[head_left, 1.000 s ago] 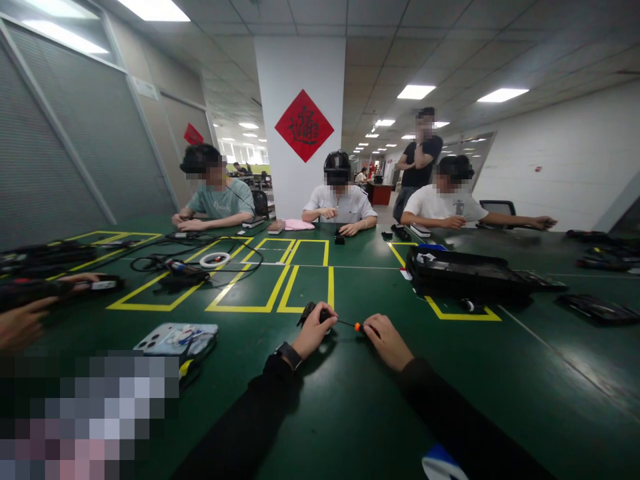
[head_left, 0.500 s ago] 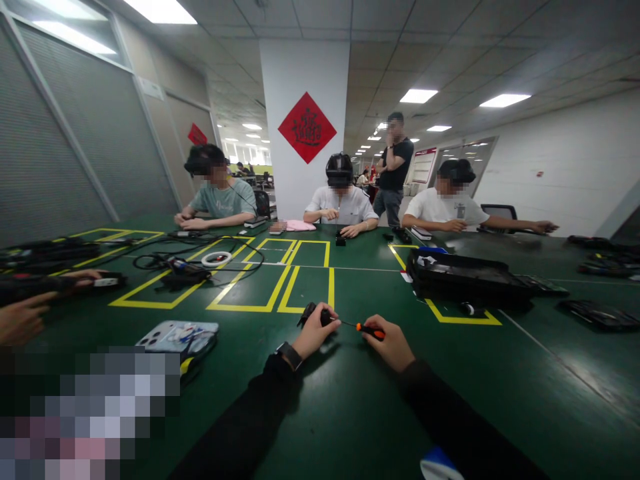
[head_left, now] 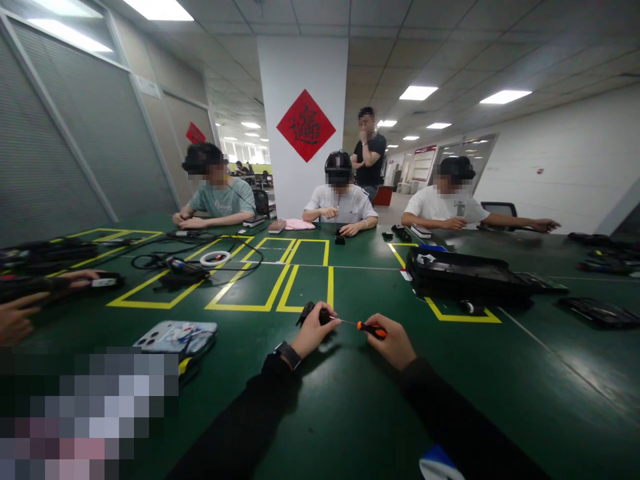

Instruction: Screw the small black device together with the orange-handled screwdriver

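My left hand (head_left: 311, 331) is closed around a small black device (head_left: 314, 311) that rests on the green table (head_left: 350, 400). My right hand (head_left: 395, 342) pinches a small screwdriver with an orange and black handle (head_left: 373, 329). Its thin shaft points left, and the tip meets the black device by my left fingers. Both arms wear black sleeves, and a dark watch (head_left: 287, 354) sits on my left wrist.
Yellow tape rectangles (head_left: 280, 283) mark the table ahead. An open black case (head_left: 465, 277) lies to the right, a phone with a patterned cover (head_left: 175, 335) to the left, cables and a white ring (head_left: 215, 259) beyond. Three people sit across; one stands behind. Another person's hand (head_left: 15, 320) is at far left.
The screwdriver handle now shows more clearly in my right fingers, which have shifted slightly right. The standing person behind has walked left. My left hand has stayed on the device.
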`<state>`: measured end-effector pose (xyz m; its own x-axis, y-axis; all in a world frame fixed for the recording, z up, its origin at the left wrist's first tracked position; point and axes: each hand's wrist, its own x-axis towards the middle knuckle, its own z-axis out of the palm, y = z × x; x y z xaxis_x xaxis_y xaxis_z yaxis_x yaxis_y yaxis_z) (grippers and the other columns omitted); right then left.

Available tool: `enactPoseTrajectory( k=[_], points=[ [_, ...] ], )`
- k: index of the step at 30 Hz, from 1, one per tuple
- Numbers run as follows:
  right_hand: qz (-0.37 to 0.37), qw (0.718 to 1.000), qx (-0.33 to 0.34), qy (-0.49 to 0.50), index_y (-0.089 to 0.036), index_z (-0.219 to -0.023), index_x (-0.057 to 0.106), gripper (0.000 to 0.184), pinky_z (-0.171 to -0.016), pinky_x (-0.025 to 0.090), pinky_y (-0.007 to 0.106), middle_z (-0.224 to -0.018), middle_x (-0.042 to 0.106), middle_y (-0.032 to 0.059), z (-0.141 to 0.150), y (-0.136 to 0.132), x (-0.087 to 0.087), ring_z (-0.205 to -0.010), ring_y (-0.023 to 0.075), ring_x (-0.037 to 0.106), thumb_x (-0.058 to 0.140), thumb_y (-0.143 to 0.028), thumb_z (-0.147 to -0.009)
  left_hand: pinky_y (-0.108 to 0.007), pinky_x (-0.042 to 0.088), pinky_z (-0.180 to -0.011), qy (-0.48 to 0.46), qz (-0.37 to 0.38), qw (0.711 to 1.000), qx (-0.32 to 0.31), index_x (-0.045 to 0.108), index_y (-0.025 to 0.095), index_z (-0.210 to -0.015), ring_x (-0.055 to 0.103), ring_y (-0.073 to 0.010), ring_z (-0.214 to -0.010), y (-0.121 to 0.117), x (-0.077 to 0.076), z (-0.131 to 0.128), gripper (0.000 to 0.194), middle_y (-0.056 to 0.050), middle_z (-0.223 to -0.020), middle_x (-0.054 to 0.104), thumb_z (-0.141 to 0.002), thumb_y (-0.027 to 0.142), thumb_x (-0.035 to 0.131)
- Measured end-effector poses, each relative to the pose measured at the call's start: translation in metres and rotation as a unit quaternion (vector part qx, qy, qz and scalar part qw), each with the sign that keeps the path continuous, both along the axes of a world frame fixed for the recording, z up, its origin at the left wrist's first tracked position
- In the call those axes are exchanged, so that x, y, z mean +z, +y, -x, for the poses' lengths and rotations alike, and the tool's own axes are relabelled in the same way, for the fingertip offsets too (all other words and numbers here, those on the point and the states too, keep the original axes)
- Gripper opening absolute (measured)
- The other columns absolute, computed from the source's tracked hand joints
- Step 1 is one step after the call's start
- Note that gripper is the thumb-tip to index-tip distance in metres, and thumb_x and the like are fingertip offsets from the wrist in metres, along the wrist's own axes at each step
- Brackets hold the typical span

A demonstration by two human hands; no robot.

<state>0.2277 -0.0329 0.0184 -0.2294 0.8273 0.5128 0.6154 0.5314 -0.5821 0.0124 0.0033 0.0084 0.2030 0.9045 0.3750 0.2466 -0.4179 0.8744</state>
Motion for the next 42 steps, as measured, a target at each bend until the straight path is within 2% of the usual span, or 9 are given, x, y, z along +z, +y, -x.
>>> enactPoseTrajectory(
  k=[7, 13, 28, 37, 42],
  points=[
    [0.002, 1.0, 0.005, -0.004, -0.019, -0.084, 0.059, 0.013, -0.069, 0.048, 0.027, -0.08, 0.063, 0.0021, -0.0006, 0.0003, 0.0003, -0.073, 0.0152, 0.059, 0.054, -0.022, -0.072, -0.028, 0.039, -0.078, -0.007, 0.015, 1.0, -0.005, 0.051, 0.018, -0.084, 0.053, -0.0142, -0.082, 0.0001, -0.0008, -0.0003, 0.024, -0.001, -0.085, 0.057, -0.071, 0.035, 0.059],
    [-0.008, 0.999, 0.031, -0.002, -0.021, -0.094, 0.062, 0.022, -0.075, 0.048, 0.03, -0.091, 0.065, 0.0042, -0.0022, 0.0007, 0.0, -0.082, 0.017, 0.061, 0.055, -0.028, -0.075, -0.027, 0.039, -0.077, -0.017, 0.006, 1.0, -0.009, 0.051, 0.017, -0.083, 0.052, -0.0135, -0.081, -0.0006, 0.0006, -0.0003, 0.023, -0.001, -0.085, 0.056, -0.071, 0.035, 0.058],
    [-0.035, 0.998, 0.039, -0.018, -0.02, -0.094, 0.062, 0.022, -0.07, 0.049, 0.027, -0.088, 0.066, 0.005, -0.0076, 0.0002, 0.0025, -0.078, 0.0161, 0.061, 0.055, -0.026, -0.074, -0.028, 0.04, -0.077, -0.023, 0.017, 1.0, 0.003, 0.052, 0.017, -0.082, 0.053, -0.0142, -0.081, -0.0016, 0.0018, -0.0013, 0.023, -0.001, -0.083, 0.057, -0.07, 0.034, 0.06],
    [-0.017, 0.999, 0.044, -0.012, -0.02, -0.094, 0.062, 0.021, -0.072, 0.048, 0.029, -0.089, 0.065, 0.0053, -0.006, -0.0015, 0.0049, -0.08, 0.0169, 0.061, 0.054, -0.027, -0.075, -0.027, 0.04, -0.075, -0.016, 0.017, 1.0, -0.001, 0.05, 0.018, -0.083, 0.053, -0.0134, -0.078, -0.0023, 0.0036, -0.0014, 0.022, 0.0, -0.083, 0.057, -0.071, 0.035, 0.059],
    [-0.01, 0.999, 0.042, -0.03, -0.019, -0.093, 0.062, 0.021, -0.068, 0.049, 0.027, -0.085, 0.066, 0.0044, -0.0059, -0.0028, 0.0061, -0.074, 0.016, 0.061, 0.053, -0.029, -0.076, -0.027, 0.041, -0.075, -0.018, 0.018, 1.0, -0.011, 0.05, 0.018, -0.083, 0.053, -0.0132, -0.077, -0.0021, 0.0038, -0.0007, 0.023, 0.0, -0.082, 0.057, -0.069, 0.033, 0.06]
  ],
)
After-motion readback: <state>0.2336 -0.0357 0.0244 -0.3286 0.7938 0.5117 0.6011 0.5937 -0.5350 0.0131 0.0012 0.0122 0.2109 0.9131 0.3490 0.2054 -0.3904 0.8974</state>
